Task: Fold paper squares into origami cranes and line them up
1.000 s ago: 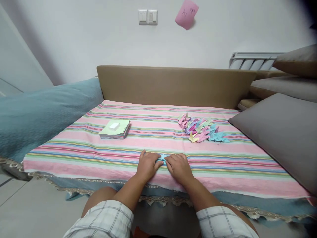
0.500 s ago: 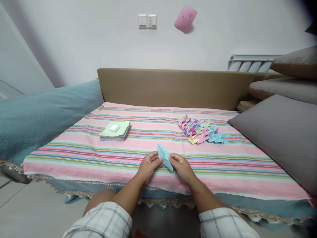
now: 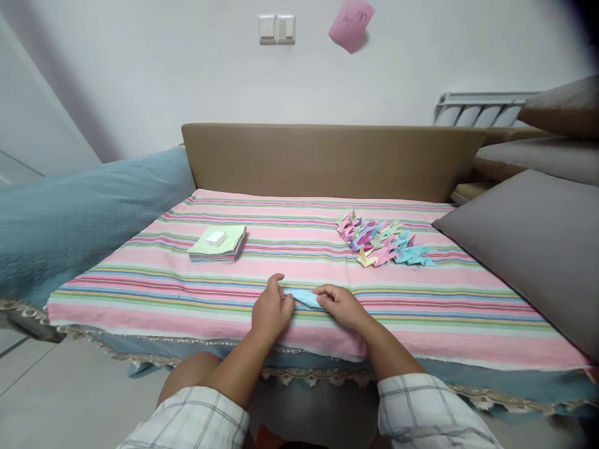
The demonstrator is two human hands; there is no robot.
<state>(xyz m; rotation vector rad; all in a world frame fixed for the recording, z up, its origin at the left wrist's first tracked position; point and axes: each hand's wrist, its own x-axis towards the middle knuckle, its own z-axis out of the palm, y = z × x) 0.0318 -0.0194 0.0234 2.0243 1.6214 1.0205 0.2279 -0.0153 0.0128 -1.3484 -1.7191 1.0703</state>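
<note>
A folded piece of light blue origami paper (image 3: 306, 298) lies nearly level between my hands, just above the striped cloth. My right hand (image 3: 344, 305) pinches its right end between thumb and fingers. At the other end is my left hand (image 3: 271, 312), its index finger lifted and its thumb against the paper's left tip; the other fingers are partly hidden behind. Folded paper cranes (image 3: 386, 243) in pink, purple, green, yellow and blue are heaped beyond my right hand.
A stack of square coloured paper (image 3: 218, 246) sits left of my hands, with a small white block (image 3: 216, 238) on top. Striped cloth (image 3: 154, 274) covers the seat. Grey cushions (image 3: 524, 237) pile up at the right; a blue-covered armrest (image 3: 93, 206) borders the left.
The blue paper has turned from steeply slanted to nearly level. My left index finger has lifted away from it, while my right hand still pinches the right end.
</note>
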